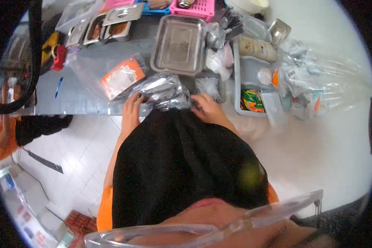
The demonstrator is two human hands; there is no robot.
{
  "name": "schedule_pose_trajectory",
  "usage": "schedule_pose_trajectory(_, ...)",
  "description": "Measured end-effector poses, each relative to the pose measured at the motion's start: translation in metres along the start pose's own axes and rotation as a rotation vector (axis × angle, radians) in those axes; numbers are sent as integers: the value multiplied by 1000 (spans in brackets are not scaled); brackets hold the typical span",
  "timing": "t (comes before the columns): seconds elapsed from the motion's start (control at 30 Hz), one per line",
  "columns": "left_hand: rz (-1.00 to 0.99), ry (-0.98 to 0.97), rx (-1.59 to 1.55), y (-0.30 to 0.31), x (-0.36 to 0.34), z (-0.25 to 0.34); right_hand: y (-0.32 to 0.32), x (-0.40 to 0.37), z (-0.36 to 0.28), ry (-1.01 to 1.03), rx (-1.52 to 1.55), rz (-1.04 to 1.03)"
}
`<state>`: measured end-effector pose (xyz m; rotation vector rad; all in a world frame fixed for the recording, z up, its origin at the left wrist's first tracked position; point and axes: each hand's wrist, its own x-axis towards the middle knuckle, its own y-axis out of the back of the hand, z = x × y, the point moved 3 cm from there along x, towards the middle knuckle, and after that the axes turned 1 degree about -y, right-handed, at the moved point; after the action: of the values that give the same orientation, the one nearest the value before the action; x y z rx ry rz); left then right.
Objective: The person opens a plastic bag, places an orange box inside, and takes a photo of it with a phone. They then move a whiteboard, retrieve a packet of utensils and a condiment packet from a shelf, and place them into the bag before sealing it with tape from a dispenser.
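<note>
Left hand (132, 106) and right hand (207, 108) clutch the plastic bag (163, 89) at the table (80, 97) edge, steel tray (178, 45) just behind

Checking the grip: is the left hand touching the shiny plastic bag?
Touching. The head view shows the left hand resting its fingers on the shiny plastic bag at its edge.

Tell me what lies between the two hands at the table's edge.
Head view: a shiny plastic bag with dark contents fills the gap between the left hand and the right hand; both touch it.
</note>
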<state>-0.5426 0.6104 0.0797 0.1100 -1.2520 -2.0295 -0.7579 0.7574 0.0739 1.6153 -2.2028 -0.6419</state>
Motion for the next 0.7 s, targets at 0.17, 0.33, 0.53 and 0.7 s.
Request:
schedule_pose_trajectory(0.17, -64, -263, 758, -66, 16, -24, -34, 21, -8, 0, -317, -299)
schedule_pose_trajectory(0.33, -309, -31, 493, -57, 37, -2, -47, 16, 22, -401, -524, -733)
schedule_pose_trajectory(0.53, -203, -180, 584, -72, 46, -7, -65, -15, 82, -541, -326, -300)
schedule_pose_trajectory(0.7, -477, -77, 372, -69, 61, 6, -93, -24, 110, -529, 368, 183)
